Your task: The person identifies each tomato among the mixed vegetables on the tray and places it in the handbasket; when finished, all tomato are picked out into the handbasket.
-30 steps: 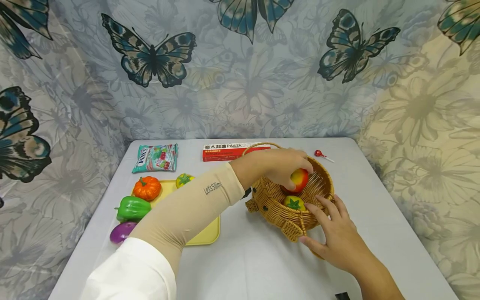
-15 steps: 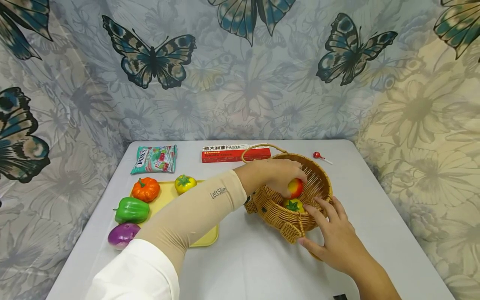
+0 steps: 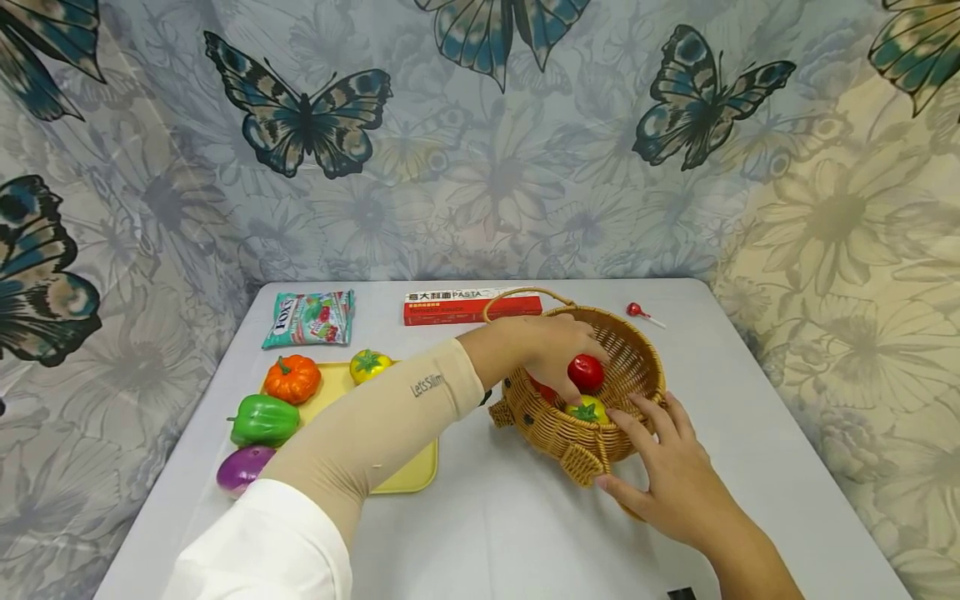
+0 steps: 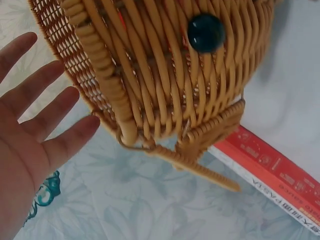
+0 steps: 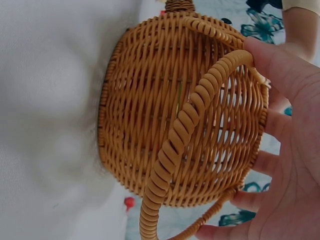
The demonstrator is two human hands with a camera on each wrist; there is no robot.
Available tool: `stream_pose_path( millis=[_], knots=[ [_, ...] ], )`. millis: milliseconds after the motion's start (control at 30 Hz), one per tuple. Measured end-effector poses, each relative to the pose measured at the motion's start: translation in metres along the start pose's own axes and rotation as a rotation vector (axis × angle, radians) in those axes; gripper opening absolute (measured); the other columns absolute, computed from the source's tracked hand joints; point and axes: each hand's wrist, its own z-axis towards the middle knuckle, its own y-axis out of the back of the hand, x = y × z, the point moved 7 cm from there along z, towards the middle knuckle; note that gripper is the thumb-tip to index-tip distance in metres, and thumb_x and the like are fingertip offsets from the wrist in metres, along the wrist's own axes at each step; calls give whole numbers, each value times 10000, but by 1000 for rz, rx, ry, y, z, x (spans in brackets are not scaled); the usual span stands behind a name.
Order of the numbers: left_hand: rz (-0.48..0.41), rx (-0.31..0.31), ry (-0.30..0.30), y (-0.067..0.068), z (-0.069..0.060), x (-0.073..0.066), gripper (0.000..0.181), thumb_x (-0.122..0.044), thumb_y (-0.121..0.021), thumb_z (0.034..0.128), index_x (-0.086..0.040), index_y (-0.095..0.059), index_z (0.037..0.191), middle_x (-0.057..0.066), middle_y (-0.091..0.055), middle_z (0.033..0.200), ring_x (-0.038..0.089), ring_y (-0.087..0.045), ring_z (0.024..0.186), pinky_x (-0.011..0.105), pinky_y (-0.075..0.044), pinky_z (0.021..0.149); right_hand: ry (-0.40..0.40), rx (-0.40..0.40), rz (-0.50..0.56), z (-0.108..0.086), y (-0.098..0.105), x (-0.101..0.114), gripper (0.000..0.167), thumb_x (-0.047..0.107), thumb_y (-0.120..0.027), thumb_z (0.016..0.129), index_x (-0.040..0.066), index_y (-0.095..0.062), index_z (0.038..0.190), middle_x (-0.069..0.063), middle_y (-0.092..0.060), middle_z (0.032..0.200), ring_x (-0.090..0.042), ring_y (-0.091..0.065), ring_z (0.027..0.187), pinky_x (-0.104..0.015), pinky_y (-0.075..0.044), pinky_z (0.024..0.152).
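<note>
A round wicker basket [image 3: 551, 429] with animal-like ears and dark button eyes stands on the table's right half. Inside it lie a shiny red apple [image 3: 586, 373], a yellow tomato [image 3: 588, 411] with a green leafy top, and another red piece partly hidden by the hand. My left hand [image 3: 561, 350] is over the basket, close to the red apple; in the left wrist view its fingers are spread with nothing between them. My right hand [image 3: 678, 475] holds the basket's near right rim, fingers over the edge and thumb outside by the handle [image 5: 175, 135].
Left of the basket, a yellow tray [image 3: 416, 471] bears another yellow tomato [image 3: 369, 365]. An orange pumpkin [image 3: 292, 379], green bell pepper [image 3: 264, 420] and purple eggplant [image 3: 243, 469] sit along its left side. Behind are a candy bag [image 3: 309, 318], pasta box [image 3: 450, 309] and lollipop [image 3: 636, 309].
My left hand lowered the red-and-yellow apple into the basket, and its fingers have loosened. A fully red side now shows there. My right hand has stayed on the rim.
</note>
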Motion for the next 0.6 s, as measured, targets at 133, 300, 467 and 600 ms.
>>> stream_pose_path(
  millis=[133,300,467,600],
  knots=[
    [-29,-23,9,1,-9,8,815,-665,-695,859,-453,-349,1566,-73,-302,1635,221,-268,1503,456,-422,1136,-6,12,-5,0,0,0,828,569,-798,822,204,-482,1494,-150,-314,1600,-552,-153,1477,-869,-388,824],
    [-80,-85,11,2,-24,28,832,-663,-697,862,-416,-351,1577,-62,-322,1628,240,-251,1519,480,-381,1171,-16,23,-2,1,-1,0,828,579,-789,827,209,-476,1498,-154,-316,1598,-557,-145,1479,-877,-376,827],
    [-122,-127,11,-3,-47,54,803,-626,-687,889,-360,-374,1579,-34,-349,1612,221,-284,1507,451,-351,1194,-22,36,-2,2,-2,0,845,627,-764,825,207,-475,1499,-165,-323,1591,-557,-143,1478,-888,-346,853],
    [-151,-146,5,-14,-63,77,805,-597,-692,898,-309,-385,1584,-32,-384,1593,219,-324,1491,449,-328,1203,-22,36,-1,3,-2,0,847,630,-765,823,192,-482,1490,-178,-324,1587,-563,-148,1472,-890,-331,870]
  ],
)
